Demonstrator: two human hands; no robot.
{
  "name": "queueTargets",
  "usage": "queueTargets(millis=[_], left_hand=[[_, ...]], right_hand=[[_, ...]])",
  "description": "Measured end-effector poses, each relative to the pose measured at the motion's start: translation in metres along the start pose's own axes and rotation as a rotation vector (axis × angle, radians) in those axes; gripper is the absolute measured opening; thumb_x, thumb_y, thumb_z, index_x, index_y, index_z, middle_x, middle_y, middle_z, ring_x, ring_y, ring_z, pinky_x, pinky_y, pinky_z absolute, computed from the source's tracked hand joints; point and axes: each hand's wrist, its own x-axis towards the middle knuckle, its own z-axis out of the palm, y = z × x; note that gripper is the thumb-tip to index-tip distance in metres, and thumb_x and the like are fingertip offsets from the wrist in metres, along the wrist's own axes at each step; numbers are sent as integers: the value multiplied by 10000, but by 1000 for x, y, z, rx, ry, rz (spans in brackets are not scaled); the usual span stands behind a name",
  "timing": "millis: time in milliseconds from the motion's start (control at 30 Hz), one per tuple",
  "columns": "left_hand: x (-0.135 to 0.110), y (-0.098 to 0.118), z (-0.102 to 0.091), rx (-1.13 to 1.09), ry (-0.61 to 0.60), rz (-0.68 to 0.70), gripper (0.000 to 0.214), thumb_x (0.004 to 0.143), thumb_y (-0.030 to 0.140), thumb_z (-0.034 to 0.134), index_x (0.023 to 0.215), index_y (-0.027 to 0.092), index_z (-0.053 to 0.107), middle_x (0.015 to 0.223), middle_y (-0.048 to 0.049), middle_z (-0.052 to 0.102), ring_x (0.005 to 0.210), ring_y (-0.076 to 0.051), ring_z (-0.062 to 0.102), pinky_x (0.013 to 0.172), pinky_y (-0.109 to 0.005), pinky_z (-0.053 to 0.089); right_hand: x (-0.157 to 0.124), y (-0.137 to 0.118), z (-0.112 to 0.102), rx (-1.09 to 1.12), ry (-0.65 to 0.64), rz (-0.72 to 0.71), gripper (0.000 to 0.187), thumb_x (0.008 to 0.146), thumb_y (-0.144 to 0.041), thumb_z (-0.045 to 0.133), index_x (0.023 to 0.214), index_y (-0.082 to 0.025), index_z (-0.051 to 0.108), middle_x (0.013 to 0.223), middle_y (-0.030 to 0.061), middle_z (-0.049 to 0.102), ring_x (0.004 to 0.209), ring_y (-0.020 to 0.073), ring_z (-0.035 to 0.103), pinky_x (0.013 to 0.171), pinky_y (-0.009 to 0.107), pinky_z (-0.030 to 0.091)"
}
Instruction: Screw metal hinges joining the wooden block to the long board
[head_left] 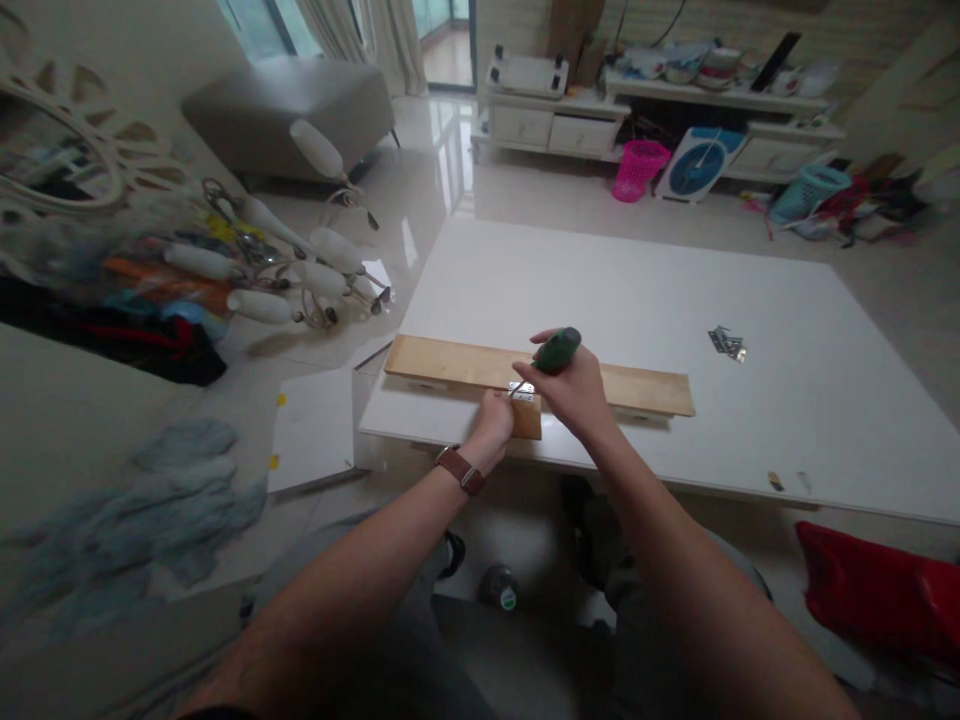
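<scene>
My right hand [576, 392] is wrapped round the green handle of a screwdriver [559, 350]. The screwdriver's shaft slants down to a metal hinge [523, 389]. That hinge lies across the near edge of a long wooden board [450, 363] and a short wooden block [528, 422]. Closed at the block's left side, my left hand [491, 425] grips it close to the screwdriver tip; its fingertips are partly hidden. Both wooden pieces rest on a large white panel [637, 285]. Farther right on the panel sits a small pile of metal hinges [726, 343].
Small bits [775, 481] lie near the panel's front right edge. To the left are a white board [311, 430] and a lamp with several white shades [319, 150]. A red plastic thing [877, 595] is at lower right, and a bottle [500, 588] stands between my legs.
</scene>
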Motion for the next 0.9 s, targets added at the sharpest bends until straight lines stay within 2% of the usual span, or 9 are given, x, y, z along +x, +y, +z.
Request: queueTargets(millis=[167, 300, 400, 500, 700, 900], left_hand=[[-4, 6, 1, 8, 24, -22, 185, 842, 67, 542, 769, 194, 655, 844, -81, 766, 942, -263, 723, 825, -329, 524], [1, 5, -1, 19, 23, 11, 216, 875, 86, 529, 750, 195, 668, 856, -74, 764, 930, -246, 703, 852, -324, 510], [6, 3, -2, -5, 1, -56, 263, 933, 176, 506, 731, 196, 673, 809, -63, 739, 835, -229, 678, 799, -322, 504], [9, 2, -2, -41, -23, -130, 301, 968, 228, 477, 741, 194, 672, 766, -47, 712, 736, -209, 641, 728, -308, 487], [7, 4, 0, -57, -16, -119, 309, 992, 214, 438, 789, 186, 668, 779, -35, 709, 718, -192, 635, 710, -290, 483], [6, -1, -1, -20, -24, -96, 268, 981, 270, 474, 822, 190, 675, 806, -48, 713, 719, -203, 640, 724, -302, 479]], right_hand=[[1, -1, -1, 90, -106, 30, 296, 763, -292, 746, 1049, -229, 702, 970, 43, 790, 721, 181, 672, 686, 368, 531], [7, 2, 1, 16, -17, -1, 293, 742, -358, 813, 986, -225, 719, 828, 10, 732, 676, 174, 617, 683, 374, 516], [11, 2, 4, -20, 18, 8, 293, 754, -378, 822, 988, -224, 737, 793, 9, 726, 712, 190, 635, 732, 395, 529], [13, 1, 5, 72, -24, 46, 322, 757, -382, 821, 1023, -222, 734, 844, 29, 775, 761, 211, 697, 767, 406, 560], [11, 0, 4, 139, -92, 60, 366, 737, -265, 724, 1098, -202, 709, 977, 75, 817, 747, 197, 695, 714, 383, 552], [3, 0, -2, 69, -99, 7, 207, 830, -292, 710, 1023, -219, 701, 998, 75, 815, 712, 177, 678, 648, 358, 519]])
